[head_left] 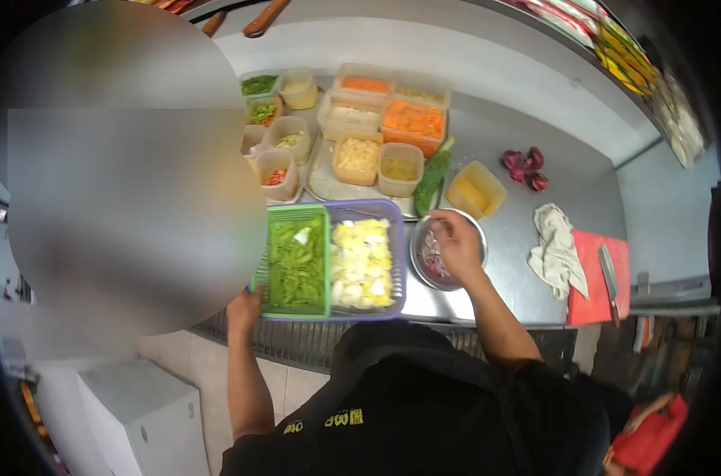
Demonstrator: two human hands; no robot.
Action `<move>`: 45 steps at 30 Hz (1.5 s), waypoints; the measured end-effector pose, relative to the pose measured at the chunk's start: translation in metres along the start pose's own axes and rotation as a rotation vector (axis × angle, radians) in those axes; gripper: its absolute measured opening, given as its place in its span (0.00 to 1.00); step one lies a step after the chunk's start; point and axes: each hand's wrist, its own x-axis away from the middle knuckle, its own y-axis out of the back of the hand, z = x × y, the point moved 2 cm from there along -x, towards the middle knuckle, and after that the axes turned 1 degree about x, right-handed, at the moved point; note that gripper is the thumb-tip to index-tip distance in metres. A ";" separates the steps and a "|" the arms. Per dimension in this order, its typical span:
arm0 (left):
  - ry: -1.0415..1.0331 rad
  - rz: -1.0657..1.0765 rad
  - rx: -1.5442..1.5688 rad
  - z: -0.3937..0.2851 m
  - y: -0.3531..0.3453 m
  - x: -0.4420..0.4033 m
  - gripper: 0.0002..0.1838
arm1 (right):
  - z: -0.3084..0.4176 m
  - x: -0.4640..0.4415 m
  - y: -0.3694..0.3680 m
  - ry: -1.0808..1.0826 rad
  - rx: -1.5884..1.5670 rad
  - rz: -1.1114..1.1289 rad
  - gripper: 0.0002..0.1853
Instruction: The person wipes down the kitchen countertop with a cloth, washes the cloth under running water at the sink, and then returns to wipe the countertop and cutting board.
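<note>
At the near left corner of a green basket [329, 262] of cut green vegetable [295, 266], my left hand [243, 309] grips the rim; blur hides part of it. The green basket stands beside or partly inside a purple basket [401, 262], where chopped yellow-white leaves [362, 262] show. Over a steel bowl [416, 266] is my right hand [460, 247], its fingers curled together and slightly smeared. Pieces of red onion [434, 258] lie in that bowl under the hand. Whatever the right fingers hold is hidden.
Plastic tubs of cut food, one with orange slices [412, 119], stand at the back. A green cucumber-like vegetable [433, 178] and a yellowish tub [475, 190] lie beyond the bowl. Rightward are purple onion pieces [525, 168], a cloth [557, 246], and a knife [609, 278] on a red board [586, 305].
</note>
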 end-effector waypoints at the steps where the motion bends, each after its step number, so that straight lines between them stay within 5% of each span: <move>1: -0.005 0.009 0.006 -0.003 -0.008 0.009 0.18 | -0.005 -0.002 0.004 -0.022 -0.002 -0.036 0.12; 4: 0.075 0.178 0.046 -0.014 0.000 0.007 0.23 | 0.022 -0.004 -0.003 -0.072 -0.051 -0.011 0.12; 7: 0.247 0.052 0.711 0.030 0.002 -0.056 0.21 | 0.056 0.002 -0.036 0.309 -0.075 -0.043 0.10; 10: 0.228 -0.099 0.790 0.064 0.001 -0.157 0.18 | 0.098 0.006 -0.087 0.333 -0.075 0.155 0.11; 12: 0.406 -0.144 0.994 0.087 -0.006 -0.228 0.14 | 0.111 -0.011 -0.131 0.481 0.098 0.245 0.11; 14: 0.399 0.073 1.371 0.084 -0.028 -0.272 0.16 | 0.111 -0.037 -0.172 0.497 0.203 0.302 0.12; 17: 0.517 -0.189 0.904 0.037 -0.013 -0.277 0.14 | 0.099 -0.081 -0.210 0.370 0.297 0.254 0.11; 25: 0.414 -0.156 0.985 0.125 0.038 -0.345 0.10 | 0.102 -0.130 -0.327 0.071 0.717 0.574 0.13; 27: 0.425 -0.206 1.047 0.147 0.036 -0.339 0.10 | 0.092 -0.142 -0.362 -0.018 0.563 0.460 0.14; 29: 0.451 -0.236 1.214 0.161 0.036 -0.328 0.12 | 0.108 -0.153 -0.379 -0.661 0.063 0.487 0.17; 30: 0.459 -0.215 1.379 0.172 0.035 -0.323 0.14 | 0.102 -0.157 -0.393 -0.664 0.058 0.472 0.17; 32: 0.352 0.163 1.700 0.177 0.039 -0.304 0.21 | 0.048 -0.169 -0.425 -0.882 -0.187 0.301 0.22; 35: 0.297 0.318 1.695 0.124 0.066 -0.264 0.26 | -0.002 -0.186 -0.445 -0.560 -0.207 -0.040 0.23; 38: 0.195 0.254 1.743 0.104 0.072 -0.252 0.33 | 0.082 -0.171 -0.395 -0.487 0.039 -0.150 0.21; 45: 0.108 0.292 1.717 0.057 0.078 -0.222 0.36 | 0.080 -0.170 -0.353 -0.419 -0.062 -0.208 0.17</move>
